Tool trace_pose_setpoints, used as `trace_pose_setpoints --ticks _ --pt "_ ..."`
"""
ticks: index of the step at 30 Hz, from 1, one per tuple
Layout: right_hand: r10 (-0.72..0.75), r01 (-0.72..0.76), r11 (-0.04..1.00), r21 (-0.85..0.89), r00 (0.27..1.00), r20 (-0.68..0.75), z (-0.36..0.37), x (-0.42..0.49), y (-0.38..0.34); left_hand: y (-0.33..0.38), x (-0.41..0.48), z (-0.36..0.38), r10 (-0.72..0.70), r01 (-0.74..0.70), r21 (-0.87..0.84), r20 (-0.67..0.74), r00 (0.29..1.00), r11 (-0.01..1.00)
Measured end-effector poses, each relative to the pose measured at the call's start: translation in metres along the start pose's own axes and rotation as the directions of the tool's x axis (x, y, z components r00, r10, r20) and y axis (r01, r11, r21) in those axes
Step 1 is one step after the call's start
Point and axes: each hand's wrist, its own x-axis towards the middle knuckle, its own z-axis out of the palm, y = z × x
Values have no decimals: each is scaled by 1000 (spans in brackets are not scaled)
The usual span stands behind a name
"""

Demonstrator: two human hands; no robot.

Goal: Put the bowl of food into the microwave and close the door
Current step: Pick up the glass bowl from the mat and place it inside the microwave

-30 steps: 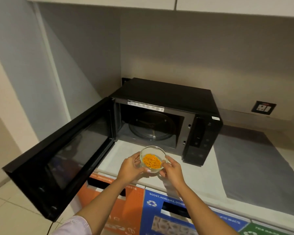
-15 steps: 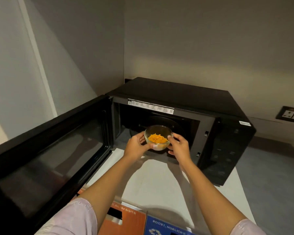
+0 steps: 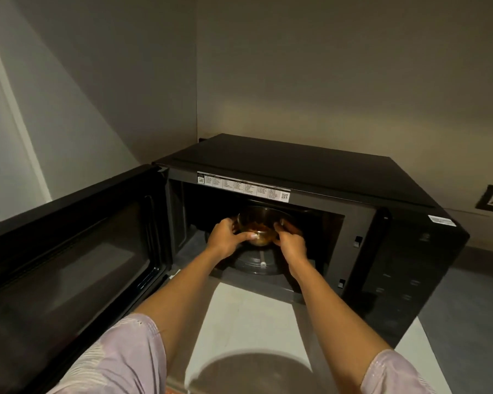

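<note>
Glass bowl clamped between my left hand and right hand, inside the microwave above the turntable; letting go early could tip it.

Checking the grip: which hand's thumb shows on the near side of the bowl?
The left hand: its thumb lies across the bowl's near wall. The right hand shows only its back.

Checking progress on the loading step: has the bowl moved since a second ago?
Yes. The bowl, held by the left hand and right hand, went from in front of the microwave into its cavity, above the turntable.
</note>
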Motion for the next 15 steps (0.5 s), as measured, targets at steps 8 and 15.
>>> trace_pose_setpoints --ticks 8,15 --pt "-57 59 998 -36 997 53 9 19 7 -8 21 2 -43 44 42 -13 999 998" --pt "-54 55 999 -2 996 76 8 35 5 -7 31 8 -64 65 106 -9 998 992"
